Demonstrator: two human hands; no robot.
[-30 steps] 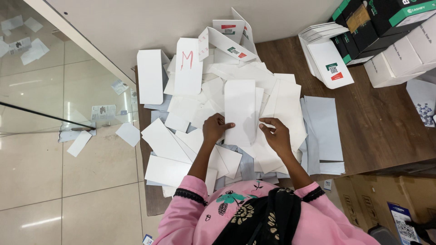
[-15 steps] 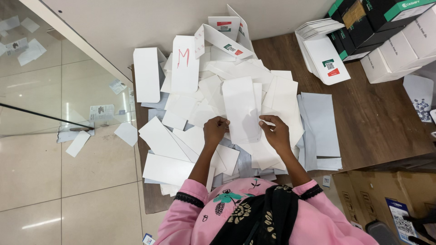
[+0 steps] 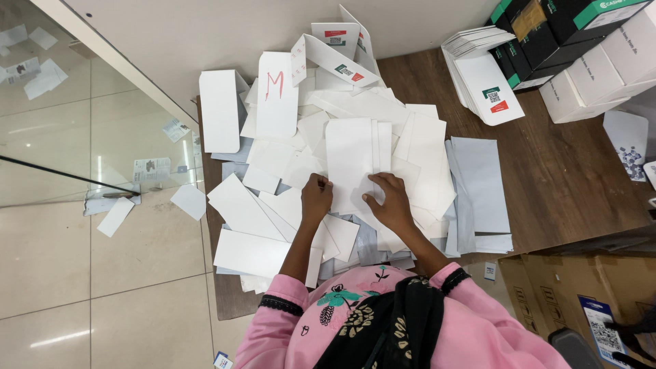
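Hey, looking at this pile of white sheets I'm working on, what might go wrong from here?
1. The white sheets at the table's near-left edge overhang it, so a nudge from the left hand may slide them to the floor, where loose pieces already lie.
2. The right hand presses on one flat sheet atop a loose, uneven heap, so it may shift or crease.

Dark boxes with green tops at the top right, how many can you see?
2: one dark box beside the white card stack, another dark box to its right at the frame's top edge. More may lie out of view.
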